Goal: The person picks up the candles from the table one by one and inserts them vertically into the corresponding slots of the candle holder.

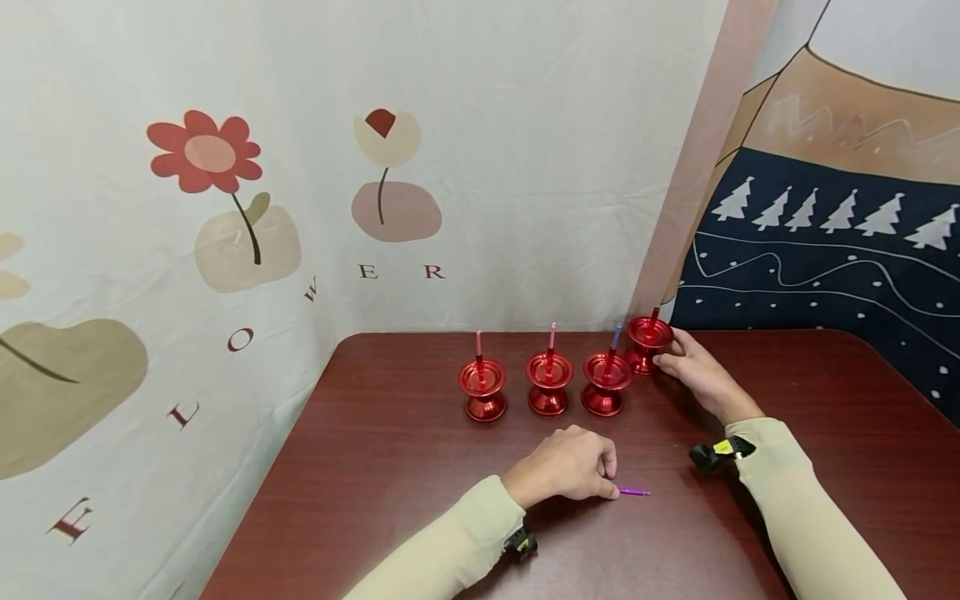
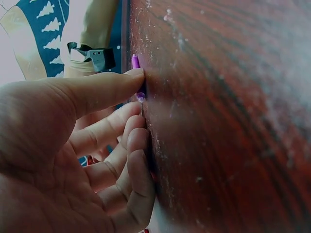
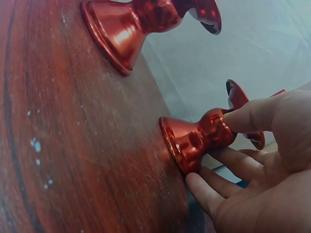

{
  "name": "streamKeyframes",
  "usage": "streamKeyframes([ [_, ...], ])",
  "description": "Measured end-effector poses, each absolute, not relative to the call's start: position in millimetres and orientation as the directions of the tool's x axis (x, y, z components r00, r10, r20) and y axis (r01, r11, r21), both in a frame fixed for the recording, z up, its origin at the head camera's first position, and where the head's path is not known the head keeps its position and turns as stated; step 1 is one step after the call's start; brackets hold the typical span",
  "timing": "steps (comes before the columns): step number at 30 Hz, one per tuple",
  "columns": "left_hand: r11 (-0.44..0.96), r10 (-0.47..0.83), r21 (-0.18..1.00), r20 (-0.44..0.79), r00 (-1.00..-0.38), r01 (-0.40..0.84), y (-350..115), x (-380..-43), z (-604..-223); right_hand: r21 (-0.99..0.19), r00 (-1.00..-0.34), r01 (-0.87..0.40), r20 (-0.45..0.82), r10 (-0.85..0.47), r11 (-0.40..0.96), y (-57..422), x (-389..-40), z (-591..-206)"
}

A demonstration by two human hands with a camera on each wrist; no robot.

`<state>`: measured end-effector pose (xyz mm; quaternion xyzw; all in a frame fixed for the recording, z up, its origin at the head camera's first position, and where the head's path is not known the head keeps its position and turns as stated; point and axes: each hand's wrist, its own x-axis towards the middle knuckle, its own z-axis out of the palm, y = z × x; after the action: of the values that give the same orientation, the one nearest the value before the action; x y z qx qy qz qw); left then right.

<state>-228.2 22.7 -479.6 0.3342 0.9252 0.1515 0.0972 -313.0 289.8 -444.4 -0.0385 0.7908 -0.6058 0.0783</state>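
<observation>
At the table's far edge, my right hand [image 1: 697, 371] holds a shiny red candle holder [image 1: 649, 333] by its narrow waist, thumb on one side and fingers on the other. That holder stands upright, with only a short red socket rising from its dish. Near the middle of the table my left hand [image 1: 566, 467] pinches one end of a thin purple candle [image 1: 634, 492] lying on the wood. The left wrist view has the thumb over the purple candle [image 2: 135, 61], with the index fingertip close by.
Left of the held holder stand three matching holders, bearing a blue candle [image 1: 617, 336], a pink candle [image 1: 552, 336] and a reddish-pink candle [image 1: 478, 343]. The brown wooden table [image 1: 360, 467] meets a printed flower curtain [image 1: 525, 208] and a dark tree-patterned cloth [image 1: 810, 267].
</observation>
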Motion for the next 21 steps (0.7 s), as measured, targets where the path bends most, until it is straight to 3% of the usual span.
streamKeyframes([
  [9, 0.702, 0.682, 0.334, -0.058, -0.729, 0.629, 22, -231, -486, -0.95, -0.986, 0.012, -0.063, -0.154, 0.312, 290, -312, -445],
  [16, 0.725, 0.661, 0.334, -0.09, -0.745, 0.603, 16, -206, -437, -0.973, -0.987, 0.018, -0.054, -0.151, 0.231, 292, -315, -446],
  [21, 0.724, 0.662, 0.334, -0.09, -0.744, 0.604, 16, -207, -437, -0.973, -0.993, 0.021, -0.046, -0.107, 0.228, 289, -316, -444],
])
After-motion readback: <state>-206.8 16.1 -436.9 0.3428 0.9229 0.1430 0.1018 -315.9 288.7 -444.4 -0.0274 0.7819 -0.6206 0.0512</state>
